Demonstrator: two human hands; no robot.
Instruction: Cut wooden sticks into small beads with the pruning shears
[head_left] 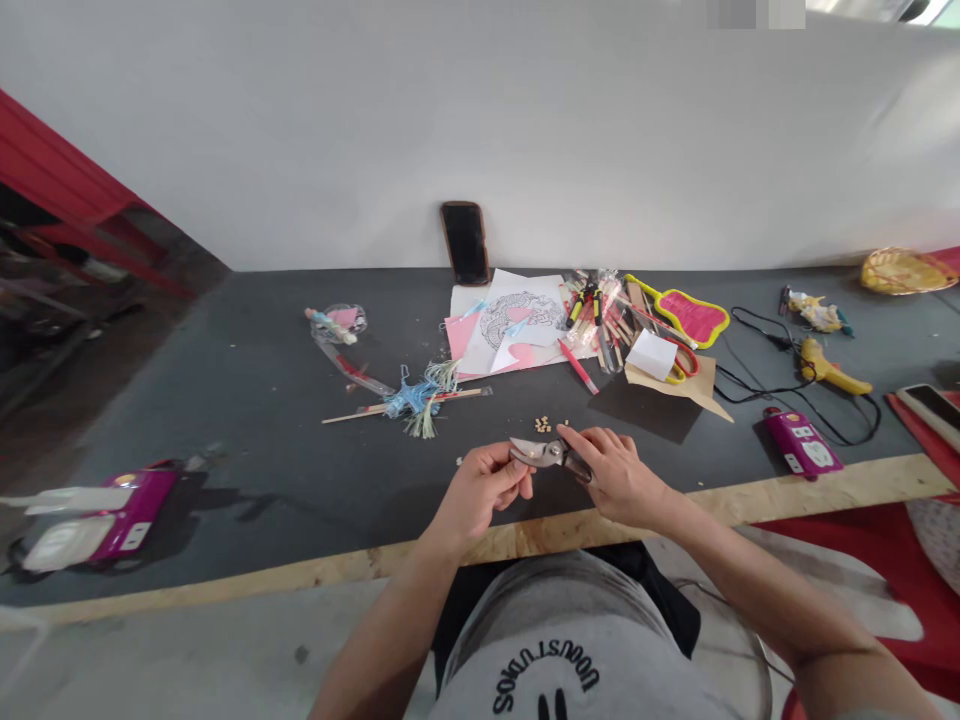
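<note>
My right hand (616, 470) is wrapped round the handles of a pair of pruning shears (551, 453), whose blades point left. At the blade tips, my left hand (487, 487) is closed in a pinch. Whatever sits between its fingers is too small or too hidden to name. Just beyond the shears, a little cluster of small light wooden bits (542, 425) lies on the dark table (360, 490). Left of them rests a blue woven piece with pale tassels (416, 398), with thin sticks beside it.
Against the wall leans a phone (465, 243). Printed paper (517, 320), wire strippers (586, 302), scissors (684, 362) and a red pen (577, 367) lie beyond my hands. Rightward are a yellow glue gun (832, 368), its cord and a purple power strip (804, 443); another purple power strip (146, 510) stands left.
</note>
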